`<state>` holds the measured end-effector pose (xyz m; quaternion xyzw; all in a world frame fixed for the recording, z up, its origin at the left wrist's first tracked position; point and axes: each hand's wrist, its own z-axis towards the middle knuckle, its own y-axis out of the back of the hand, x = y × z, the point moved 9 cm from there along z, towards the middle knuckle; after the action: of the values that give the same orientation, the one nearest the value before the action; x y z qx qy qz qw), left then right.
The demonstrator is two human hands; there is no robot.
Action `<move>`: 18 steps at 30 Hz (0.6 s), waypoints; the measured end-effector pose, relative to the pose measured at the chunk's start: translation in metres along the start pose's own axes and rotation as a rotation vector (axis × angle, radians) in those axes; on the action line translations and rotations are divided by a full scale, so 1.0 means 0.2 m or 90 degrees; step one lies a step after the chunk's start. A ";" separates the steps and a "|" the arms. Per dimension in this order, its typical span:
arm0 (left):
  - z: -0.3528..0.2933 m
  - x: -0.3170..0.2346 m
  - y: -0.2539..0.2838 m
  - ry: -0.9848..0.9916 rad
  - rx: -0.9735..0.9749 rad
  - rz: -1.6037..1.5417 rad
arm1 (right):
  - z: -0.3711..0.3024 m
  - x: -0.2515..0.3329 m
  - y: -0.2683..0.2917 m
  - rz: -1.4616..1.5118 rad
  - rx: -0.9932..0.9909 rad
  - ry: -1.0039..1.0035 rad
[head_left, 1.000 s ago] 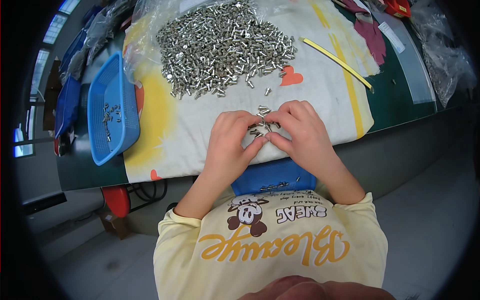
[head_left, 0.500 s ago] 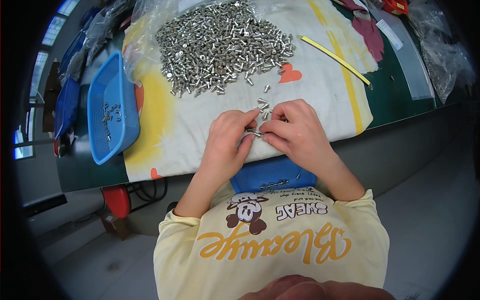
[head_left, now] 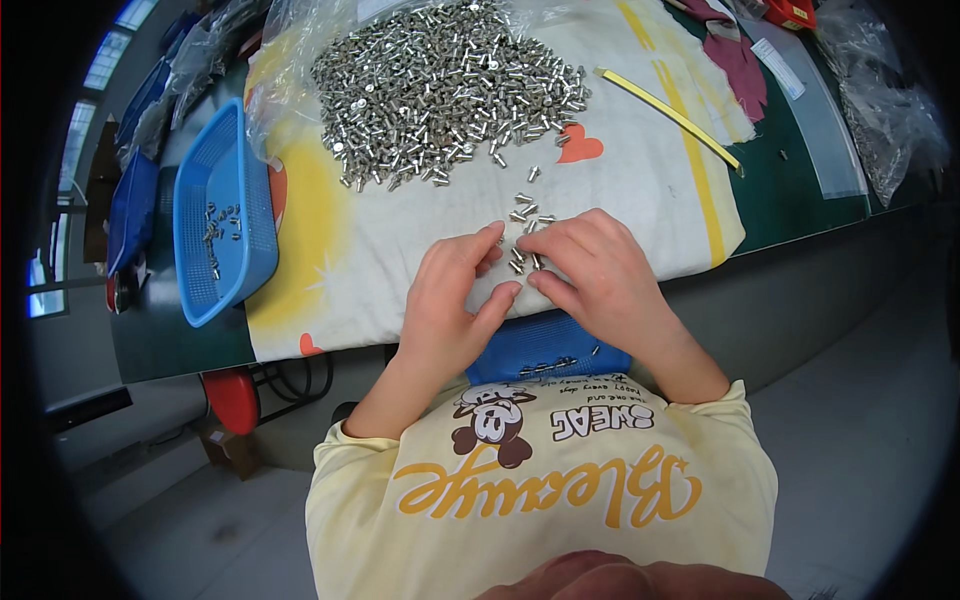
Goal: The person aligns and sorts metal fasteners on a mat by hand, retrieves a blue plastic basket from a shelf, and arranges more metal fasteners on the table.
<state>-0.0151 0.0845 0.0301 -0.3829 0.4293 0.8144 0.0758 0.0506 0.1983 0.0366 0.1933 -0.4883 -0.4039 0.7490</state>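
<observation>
Over the near edge of the cloth, my left hand is open, thumb and forefinger apart with nothing between them. My right hand faces it, its thumb and forefinger also spread, the fingertips beside or touching small silver screws. A few more loose screws trail away from my hands toward a large heap of screws at the back. Below my hands, against my body, sits a blue basket with several screws at its near side.
A light blue basket holding several screws stands at the left. The patterned cloth covers the green table. A yellow strip lies at the right, with clear plastic bags beyond. A red stool is below left.
My fingers have parted from their pinch over the screws. The left hand has drawn slightly left, and the screws between my hands now lie uncovered on the cloth.
</observation>
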 end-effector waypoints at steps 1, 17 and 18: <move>-0.02 0.04 -0.03 0.070 0.032 -0.056 | 0.00 0.00 -0.01 -0.001 0.007 0.010; 0.00 0.05 -0.04 0.032 0.005 -0.007 | 0.03 -0.01 -0.05 0.014 0.021 0.038; -0.01 0.05 -0.03 0.037 -0.005 0.005 | 0.03 -0.01 -0.05 0.007 0.025 0.040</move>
<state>-0.0182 0.0856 0.0191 -0.4054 0.4298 0.8047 0.0587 0.0400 0.1938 0.0314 0.2177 -0.4736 -0.3838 0.7622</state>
